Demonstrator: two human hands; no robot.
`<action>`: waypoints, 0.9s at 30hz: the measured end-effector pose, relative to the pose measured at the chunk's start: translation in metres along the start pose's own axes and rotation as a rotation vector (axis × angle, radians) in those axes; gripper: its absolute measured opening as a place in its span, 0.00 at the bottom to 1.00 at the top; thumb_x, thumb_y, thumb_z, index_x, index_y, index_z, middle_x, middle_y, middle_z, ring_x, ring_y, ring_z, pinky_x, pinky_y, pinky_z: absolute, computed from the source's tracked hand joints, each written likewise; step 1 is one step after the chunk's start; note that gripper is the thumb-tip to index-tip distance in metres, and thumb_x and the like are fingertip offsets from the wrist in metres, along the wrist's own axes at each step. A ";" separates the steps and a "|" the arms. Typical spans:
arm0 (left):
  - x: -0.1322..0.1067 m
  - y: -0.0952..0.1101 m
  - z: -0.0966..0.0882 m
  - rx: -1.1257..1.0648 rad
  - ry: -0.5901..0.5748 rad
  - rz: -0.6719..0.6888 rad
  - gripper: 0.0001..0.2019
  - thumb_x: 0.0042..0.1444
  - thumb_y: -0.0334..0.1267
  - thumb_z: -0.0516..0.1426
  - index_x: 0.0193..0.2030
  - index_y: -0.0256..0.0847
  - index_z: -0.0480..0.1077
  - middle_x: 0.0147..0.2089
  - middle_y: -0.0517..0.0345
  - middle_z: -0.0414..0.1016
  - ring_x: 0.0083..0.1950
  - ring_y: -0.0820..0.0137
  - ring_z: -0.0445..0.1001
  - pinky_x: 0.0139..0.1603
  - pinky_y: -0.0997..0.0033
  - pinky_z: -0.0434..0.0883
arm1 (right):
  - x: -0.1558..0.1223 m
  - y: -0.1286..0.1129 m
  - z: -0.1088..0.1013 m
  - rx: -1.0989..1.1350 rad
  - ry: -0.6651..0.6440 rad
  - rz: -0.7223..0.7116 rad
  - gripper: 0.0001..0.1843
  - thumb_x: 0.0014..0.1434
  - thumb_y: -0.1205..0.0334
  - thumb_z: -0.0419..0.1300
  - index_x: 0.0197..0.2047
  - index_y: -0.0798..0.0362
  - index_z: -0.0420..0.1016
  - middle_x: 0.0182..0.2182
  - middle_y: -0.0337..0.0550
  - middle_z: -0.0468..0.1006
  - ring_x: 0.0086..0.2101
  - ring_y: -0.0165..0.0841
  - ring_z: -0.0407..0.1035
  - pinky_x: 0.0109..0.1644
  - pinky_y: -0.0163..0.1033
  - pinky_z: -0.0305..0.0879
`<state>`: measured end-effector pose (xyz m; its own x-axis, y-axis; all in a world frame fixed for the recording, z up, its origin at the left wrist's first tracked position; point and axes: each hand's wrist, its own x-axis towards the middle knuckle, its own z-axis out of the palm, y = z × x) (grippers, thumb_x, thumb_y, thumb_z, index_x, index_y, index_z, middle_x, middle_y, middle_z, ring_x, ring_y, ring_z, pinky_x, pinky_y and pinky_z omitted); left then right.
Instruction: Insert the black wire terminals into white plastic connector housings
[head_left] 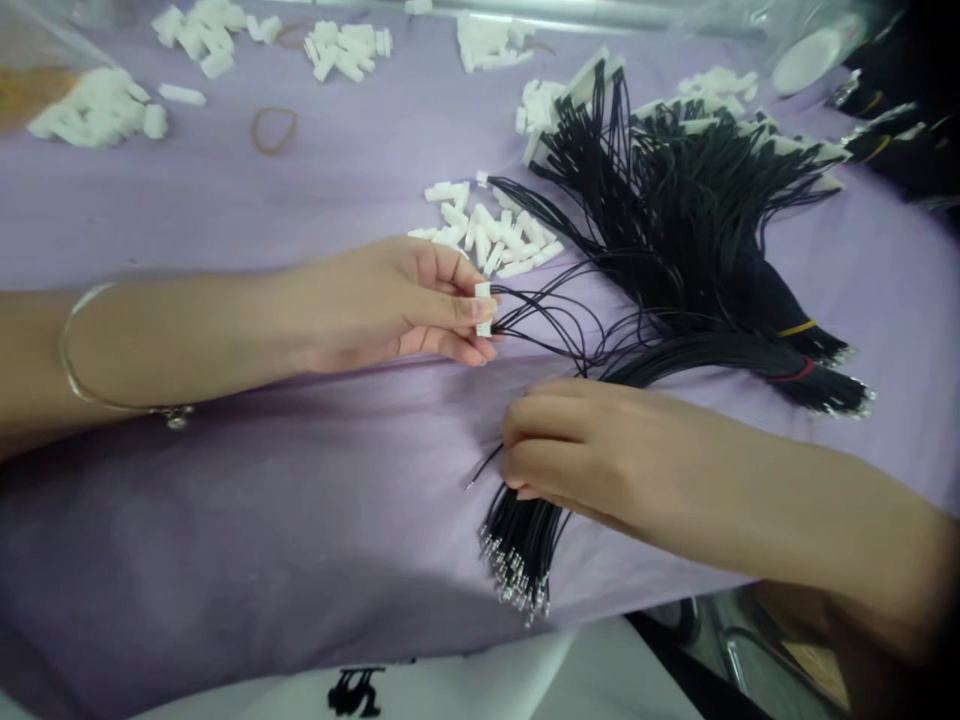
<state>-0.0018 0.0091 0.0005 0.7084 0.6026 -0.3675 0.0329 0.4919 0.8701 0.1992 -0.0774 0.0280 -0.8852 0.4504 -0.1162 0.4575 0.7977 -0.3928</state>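
Note:
Between the thumb and fingers of my left hand (420, 305) is a small white connector housing (484, 308). Several thin black wires (551, 300) run out of its right side towards a larger bundle. My right hand (574, 440) is closed, its fingertips pinching a single black wire (486, 466) whose bare metal tip points down and left. Below that hand hangs the fanned end of a black wire bundle (525, 545) with shiny crimped terminals. Loose white connector housings (495, 235) lie in a pile just beyond my left hand.
Finished-looking black wire harnesses (675, 190) with white connectors heap up at the back right. More white housing piles (97, 108) and a rubber band (274, 130) lie at the back left. A purple cloth (262, 540) covers the table, its front edge near me.

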 end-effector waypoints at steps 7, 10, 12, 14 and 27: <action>-0.001 0.012 0.014 0.059 0.097 -0.078 0.12 0.53 0.18 0.57 0.26 0.34 0.61 0.21 0.68 0.68 0.23 0.83 0.70 0.30 0.85 0.70 | -0.001 0.003 0.008 0.086 0.005 0.022 0.09 0.61 0.74 0.53 0.35 0.54 0.73 0.35 0.43 0.73 0.38 0.33 0.67 0.44 0.39 0.63; -0.002 0.017 0.018 0.092 0.100 -0.117 0.14 0.48 0.14 0.58 0.24 0.34 0.61 0.19 0.70 0.67 0.20 0.85 0.65 0.25 0.88 0.67 | -0.002 0.003 0.006 0.137 -0.004 0.021 0.08 0.62 0.72 0.52 0.35 0.54 0.71 0.37 0.44 0.73 0.40 0.33 0.66 0.46 0.40 0.63; -0.002 0.016 0.016 0.078 0.087 -0.109 0.13 0.49 0.14 0.57 0.26 0.34 0.63 0.20 0.68 0.68 0.22 0.83 0.68 0.25 0.88 0.67 | -0.003 0.003 0.002 0.232 0.025 0.070 0.07 0.63 0.71 0.51 0.36 0.54 0.69 0.37 0.42 0.72 0.39 0.30 0.66 0.45 0.37 0.63; -0.001 0.012 0.012 0.036 0.082 -0.094 0.10 0.53 0.17 0.55 0.29 0.34 0.64 0.22 0.66 0.70 0.24 0.81 0.71 0.28 0.86 0.70 | -0.002 0.004 -0.003 0.351 0.090 0.132 0.06 0.64 0.70 0.51 0.36 0.54 0.67 0.34 0.39 0.73 0.34 0.26 0.66 0.39 0.32 0.64; 0.002 -0.002 -0.001 -0.094 0.016 -0.004 0.05 0.53 0.24 0.60 0.32 0.33 0.66 0.26 0.62 0.72 0.29 0.74 0.77 0.32 0.77 0.76 | 0.009 0.005 -0.011 0.797 0.462 0.285 0.05 0.54 0.72 0.60 0.27 0.57 0.72 0.24 0.37 0.72 0.26 0.23 0.65 0.29 0.28 0.63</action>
<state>-0.0013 0.0095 -0.0024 0.6972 0.6101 -0.3764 -0.0312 0.5503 0.8344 0.1946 -0.0646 0.0349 -0.5518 0.8340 0.0004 0.3075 0.2039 -0.9294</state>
